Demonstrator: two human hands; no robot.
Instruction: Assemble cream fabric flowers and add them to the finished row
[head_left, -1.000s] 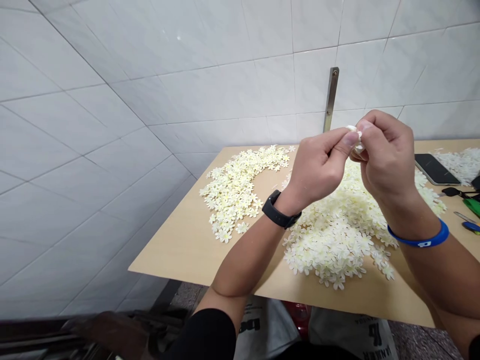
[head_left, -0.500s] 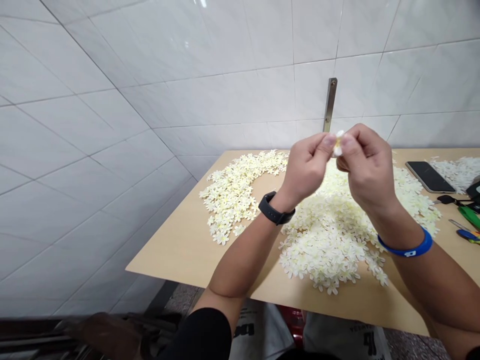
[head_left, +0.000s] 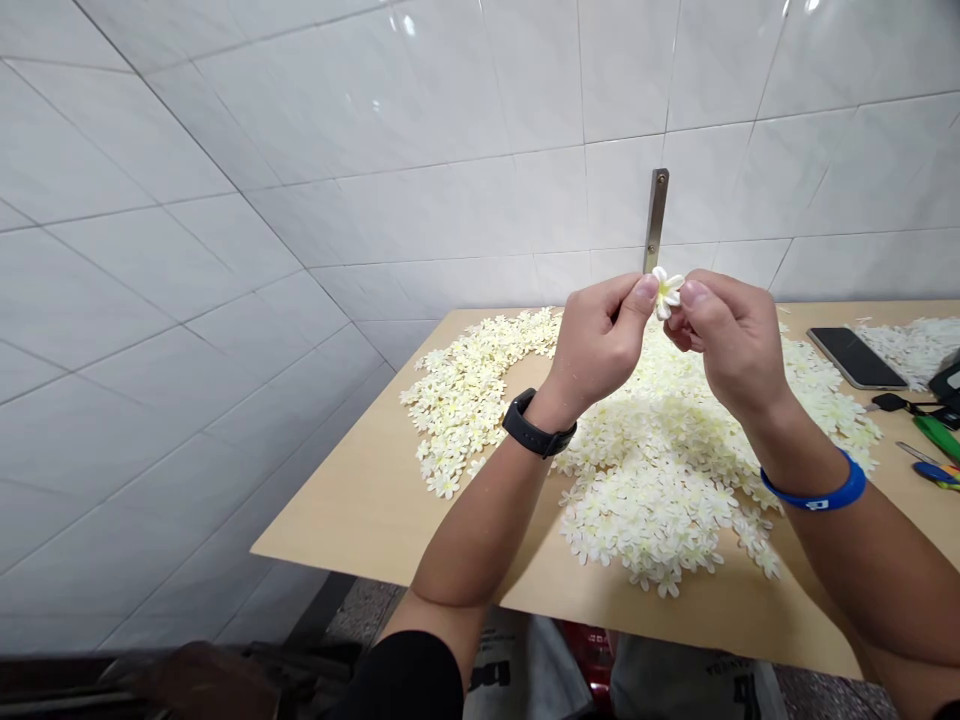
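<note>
Raised over the table, a small white flower (head_left: 665,292) with a yellow centre is pinched between my two hands, its petals spread and facing me. My left hand (head_left: 600,335), closed, grips its left edge between thumb and finger. The thumb and fingers of my right hand (head_left: 739,340) are closed at the right-hand petal; the curled fingers behind are partly hidden. Beneath the hands lies a large heap of similar white flowers (head_left: 660,500). A second, yellower heap (head_left: 461,390) curves along the left side of the table.
On the tan tabletop (head_left: 360,500), at right, lie a phone (head_left: 857,357), a pile of small white pieces (head_left: 915,345), a black corded item (head_left: 892,402), a green-handled tool (head_left: 937,437) and a blue-and-yellow-handled tool (head_left: 936,470). A metal bar (head_left: 656,215) is fixed to the tiled wall behind.
The flower has turned from edge-on and squeezed to open petals facing me. Both hands have shifted slightly left, and their thumbs are a little farther apart.
</note>
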